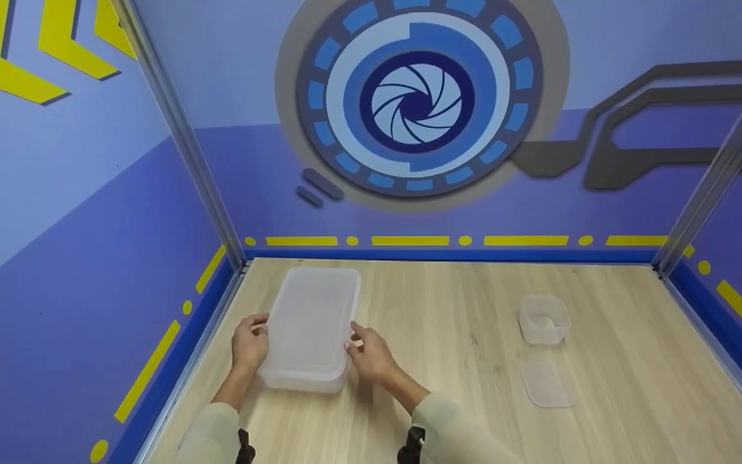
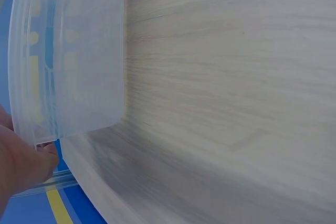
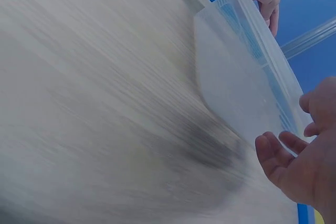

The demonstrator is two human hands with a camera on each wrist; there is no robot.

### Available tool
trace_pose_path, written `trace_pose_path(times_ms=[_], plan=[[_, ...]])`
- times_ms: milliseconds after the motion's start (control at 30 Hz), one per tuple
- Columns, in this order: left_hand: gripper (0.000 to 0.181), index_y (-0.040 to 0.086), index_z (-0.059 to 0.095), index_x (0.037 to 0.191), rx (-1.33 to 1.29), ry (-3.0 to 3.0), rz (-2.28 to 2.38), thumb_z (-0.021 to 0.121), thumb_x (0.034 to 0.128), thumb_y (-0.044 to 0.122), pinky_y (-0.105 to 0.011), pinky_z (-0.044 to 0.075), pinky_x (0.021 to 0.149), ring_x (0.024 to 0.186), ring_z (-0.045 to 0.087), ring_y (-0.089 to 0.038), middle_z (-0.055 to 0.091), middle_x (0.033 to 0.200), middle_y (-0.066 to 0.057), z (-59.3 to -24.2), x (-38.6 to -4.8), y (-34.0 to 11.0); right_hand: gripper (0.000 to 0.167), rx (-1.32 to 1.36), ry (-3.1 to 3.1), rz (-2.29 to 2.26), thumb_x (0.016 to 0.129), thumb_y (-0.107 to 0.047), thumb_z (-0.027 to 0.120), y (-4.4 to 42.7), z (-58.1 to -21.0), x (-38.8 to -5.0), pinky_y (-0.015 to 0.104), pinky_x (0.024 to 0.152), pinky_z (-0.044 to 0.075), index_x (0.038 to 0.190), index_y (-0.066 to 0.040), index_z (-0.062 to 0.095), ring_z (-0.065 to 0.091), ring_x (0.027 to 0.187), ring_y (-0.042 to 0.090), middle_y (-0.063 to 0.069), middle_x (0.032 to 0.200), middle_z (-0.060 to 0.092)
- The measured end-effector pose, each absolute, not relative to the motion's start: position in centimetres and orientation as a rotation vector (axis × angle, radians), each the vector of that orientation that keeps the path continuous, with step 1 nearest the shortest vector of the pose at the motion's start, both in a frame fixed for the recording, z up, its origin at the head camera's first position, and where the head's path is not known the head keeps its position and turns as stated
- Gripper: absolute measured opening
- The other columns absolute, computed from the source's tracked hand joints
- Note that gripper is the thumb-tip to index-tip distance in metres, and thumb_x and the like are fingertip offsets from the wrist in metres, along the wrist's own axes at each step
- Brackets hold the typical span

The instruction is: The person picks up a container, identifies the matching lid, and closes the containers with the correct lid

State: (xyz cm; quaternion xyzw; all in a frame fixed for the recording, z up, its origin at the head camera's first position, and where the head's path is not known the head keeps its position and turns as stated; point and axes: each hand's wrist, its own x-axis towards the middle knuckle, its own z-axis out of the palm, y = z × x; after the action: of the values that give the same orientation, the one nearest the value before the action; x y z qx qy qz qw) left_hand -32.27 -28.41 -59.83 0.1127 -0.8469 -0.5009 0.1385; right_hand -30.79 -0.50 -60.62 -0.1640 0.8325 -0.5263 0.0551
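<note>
Work is being centred on the large box point(image 1: 306, 381), which is resting near the left edge of the surface point(image 1: 448, 354), its far end lying close to the far edge. It is being covered by the broad lid point(image 1: 310, 316); whether this is being fastened or loosened cannot be told. Towards the right edge, the small box point(image 1: 542, 328) is being left uncovered, its small lid point(image 1: 548, 385) lying flat near it, farther from the far edge. So, as far as can be judged, one box is being topped and the other is not.

By the left grip point(image 1: 250, 345), the large box is being held at its rim with curled fingers. By the right grip point(image 1: 374, 356), the opposite rim is being touched with partly bent fingers; whether it is being pinched cannot be told.

Frosted, translucent plastic is being shown throughout. The large box is forming a long, low rectangle with rounded corners, blue and yellow being let through its side. The small box is forming a squat, rounded square. Pale wood grain is being displayed by the surface.
</note>
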Motion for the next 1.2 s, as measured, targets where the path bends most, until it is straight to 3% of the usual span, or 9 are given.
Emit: trace_pose_path(times_ms=[167,400,700,933,1200], plan=[[0.035,-0.007,0.062,0.136,0.351,-2.445,-1.467,0.047,0.1052,-0.005,-0.055,0.05,0.104,0.126,0.059,-0.044,0.061,0.137,-0.027,-59.8,-32.3,-28.2,0.059,-0.553,2.43,-1.538,0.109,-0.022,0.061,1.5,-60.0,-30.9,0.044,0.086,0.06,0.157,0.007,0.042,0.067,0.109,0.031,0.026,0.135,0.06],[0.035,-0.008,0.06,0.138,0.341,-2.484,-1.473,0.047,0.1049,-0.006,-0.056,0.049,0.105,0.129,0.058,-0.046,0.06,0.139,-0.028,-59.7,-32.3,-28.7,0.046,-0.692,2.404,-1.531,0.109,-0.024,0.061,5.2,-58.4,-30.9,0.033,0.077,0.058,0.144,0.004,0.058,0.069,0.095,0.021,0.014,0.12,0.07],[0.036,-0.007,0.06,0.138,0.38,-2.578,-1.379,0.049,0.1046,-0.004,-0.055,0.048,0.106,0.128,0.058,-0.044,0.06,0.138,-0.027,-58.7,-32.3,-28.3,0.039,-0.9,2.471,-1.415,0.111,-0.029,0.059,11.2,-56.2,-29.9,0.032,0.083,0.057,0.14,-0.003,0.064,0.069,0.101,0.02,0.007,0.119,0.072],[0.044,-0.005,0.063,0.138,0.174,-2.605,-1.023,0.068,0.1,0.016,-0.063,0.04,0.111,0.133,0.05,-0.052,0.057,0.141,-0.028,-56.0,-32.9,-25.9,0.038,-0.959,2.549,-1.386,0.11,-0.028,0.061,15.1,-54.6,-30.0,0.037,0.09,0.058,0.14,-0.006,0.065,0.068,0.109,0.025,0.006,0.124,0.071],[0.061,0.003,0.057,0.149,-0.162,-2.642,-1.101,0.074,0.0986,0.032,-0.058,0.037,0.118,0.141,0.048,-0.041,0.054,0.149,-0.021,-52.2,-32.6,-21.1,0.043,-0.952,2.545,-1.384,0.11,-0.028,0.06,17.8,-53.1,-30.3,0.037,0.092,0.057,0.145,-0.004,0.06,0.067,0.113,0.027,0.012,0.126,0.07]])
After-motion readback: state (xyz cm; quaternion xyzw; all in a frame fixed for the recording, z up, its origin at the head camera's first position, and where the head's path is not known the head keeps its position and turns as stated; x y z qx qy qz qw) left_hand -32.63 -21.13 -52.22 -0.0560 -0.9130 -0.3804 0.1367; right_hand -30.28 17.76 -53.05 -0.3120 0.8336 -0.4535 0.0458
